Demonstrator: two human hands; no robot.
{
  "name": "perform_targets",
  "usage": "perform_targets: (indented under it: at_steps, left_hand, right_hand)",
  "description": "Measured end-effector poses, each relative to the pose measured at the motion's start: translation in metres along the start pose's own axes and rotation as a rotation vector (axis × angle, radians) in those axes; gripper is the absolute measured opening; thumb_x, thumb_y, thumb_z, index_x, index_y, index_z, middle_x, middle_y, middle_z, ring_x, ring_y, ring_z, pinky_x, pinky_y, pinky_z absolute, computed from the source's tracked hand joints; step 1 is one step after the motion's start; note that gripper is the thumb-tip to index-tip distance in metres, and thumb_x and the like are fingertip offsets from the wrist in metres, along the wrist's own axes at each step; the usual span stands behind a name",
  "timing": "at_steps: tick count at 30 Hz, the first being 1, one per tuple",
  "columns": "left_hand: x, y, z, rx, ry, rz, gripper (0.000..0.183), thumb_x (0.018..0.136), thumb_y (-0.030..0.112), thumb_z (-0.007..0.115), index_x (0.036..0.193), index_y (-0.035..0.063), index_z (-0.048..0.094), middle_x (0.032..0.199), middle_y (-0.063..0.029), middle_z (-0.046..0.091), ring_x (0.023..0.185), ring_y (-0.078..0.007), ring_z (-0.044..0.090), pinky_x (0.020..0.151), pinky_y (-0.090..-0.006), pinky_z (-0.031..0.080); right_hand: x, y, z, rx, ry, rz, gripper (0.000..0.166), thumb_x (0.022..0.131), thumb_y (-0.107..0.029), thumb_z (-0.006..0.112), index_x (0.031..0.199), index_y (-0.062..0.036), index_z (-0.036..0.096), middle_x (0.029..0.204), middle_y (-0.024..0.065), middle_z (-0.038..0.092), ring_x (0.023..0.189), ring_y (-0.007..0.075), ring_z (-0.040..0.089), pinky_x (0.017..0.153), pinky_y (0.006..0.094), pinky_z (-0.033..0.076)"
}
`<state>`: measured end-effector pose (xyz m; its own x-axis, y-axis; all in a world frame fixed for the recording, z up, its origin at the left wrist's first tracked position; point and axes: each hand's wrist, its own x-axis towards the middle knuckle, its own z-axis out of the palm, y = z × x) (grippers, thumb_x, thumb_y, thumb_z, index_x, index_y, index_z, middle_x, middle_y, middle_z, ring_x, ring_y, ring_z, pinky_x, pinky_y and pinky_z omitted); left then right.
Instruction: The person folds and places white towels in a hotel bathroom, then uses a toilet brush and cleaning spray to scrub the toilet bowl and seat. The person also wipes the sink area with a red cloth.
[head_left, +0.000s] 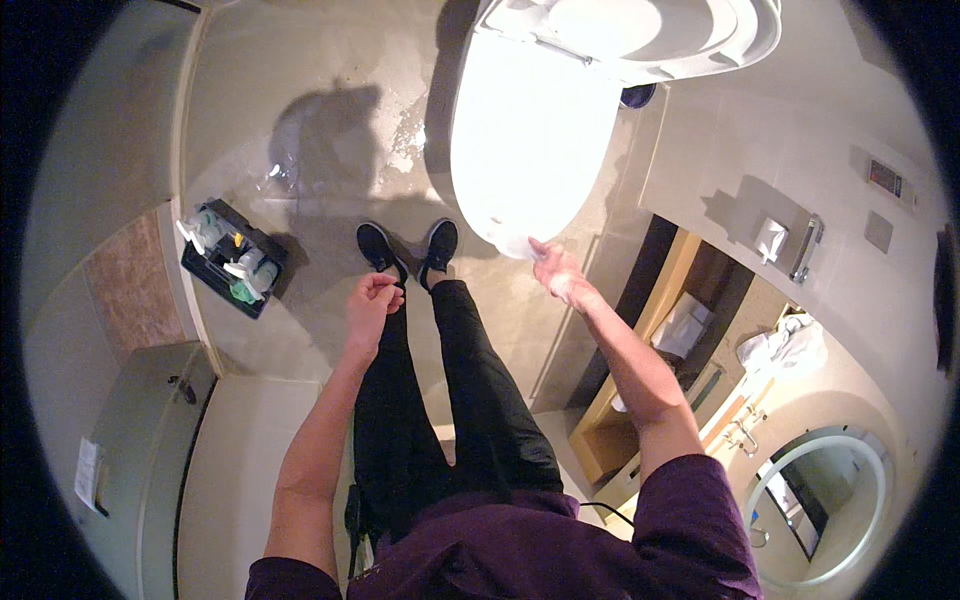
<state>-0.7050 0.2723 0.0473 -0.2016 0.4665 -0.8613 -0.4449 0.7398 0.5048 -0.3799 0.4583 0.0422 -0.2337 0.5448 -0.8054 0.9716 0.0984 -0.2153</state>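
Note:
A white toilet (536, 142), glaring in the light, stands before me with its seat and lid (720, 37) raised at the top. My right hand (559, 274) is at the rounded front end of the toilet, its fingers closed on a whitish, translucent thing, perhaps a cloth (514, 246); glare blurs its outline. Above my left shoe, in the picture, hangs my left hand (373, 296), its fingers curled with the tips together. Whether something small is between those fingertips cannot be told.
A black caddy (225, 259) with spray bottles stands on the floor at the left. Wet patches (405, 146) shine beside the toilet. At the right are a wall-mounted paper holder (806, 247), wooden shelving (600, 442), a white towel (787, 345) and a round mirror (881, 510). A door (142, 450) is at the lower left.

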Motion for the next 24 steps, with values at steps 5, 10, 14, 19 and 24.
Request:
perform_targets:
  at_steps: [5,10,14,19,24]
  left_hand:
    - [-0.004,0.034,-0.013,0.063,0.002,0.045,0.011,0.094,0.009,0.062,0.103,0.0038,0.064,0.089,-0.0058,0.069,0.075,-0.0136,0.067,0.068,-0.026,0.055]
    - [0.0,0.034,-0.016,0.062,-0.039,0.031,0.009,0.096,0.007,0.058,0.102,0.0038,0.063,0.086,-0.0046,0.068,0.075,-0.0119,0.065,0.069,-0.0253,0.053]
    - [-0.004,0.03,-0.013,0.118,-0.02,-0.001,0.009,0.096,0.006,0.057,0.103,0.0027,0.062,0.087,-0.0057,0.068,0.076,-0.0126,0.066,0.069,-0.0255,0.052]
    - [-0.007,0.021,0.01,0.11,-0.008,0.012,0.01,0.096,0.005,0.056,0.104,0.002,0.062,0.088,-0.0067,0.068,0.075,-0.0137,0.065,0.069,-0.0264,0.053]
    - [0.0,-0.011,0.042,0.102,0.006,-0.003,0.012,0.095,0.006,0.058,0.107,0.0026,0.062,0.091,-0.0078,0.069,0.078,-0.0152,0.067,0.07,-0.0288,0.055]
  right_hand:
    - [-0.005,-0.061,-0.016,0.122,0.332,0.179,0.058,0.085,-0.003,0.043,0.142,-0.0085,0.054,0.109,0.0297,0.067,0.096,0.0371,0.07,0.084,0.0414,0.056]
    - [-0.007,-0.039,0.029,0.223,0.15,0.12,0.059,0.085,-0.005,0.05,0.144,-0.0112,0.051,0.099,0.0286,0.069,0.084,0.0385,0.071,0.076,0.0448,0.058]
    - [-0.025,-0.028,-0.031,-0.142,0.197,0.011,0.064,0.086,-0.006,0.052,0.149,-0.0188,0.046,0.097,0.0264,0.069,0.083,0.038,0.069,0.078,0.0474,0.057]
    - [-0.019,-0.022,-0.103,-0.331,0.321,-0.03,0.074,0.087,-0.007,0.053,0.155,-0.031,0.033,0.097,0.0224,0.065,0.081,0.0384,0.068,0.077,0.0487,0.057]
    - [0.071,-0.018,-0.159,-0.388,0.511,-0.274,0.08,0.085,-0.003,0.052,0.155,-0.0348,0.031,0.094,0.0224,0.061,0.076,0.0389,0.067,0.073,0.0496,0.056]
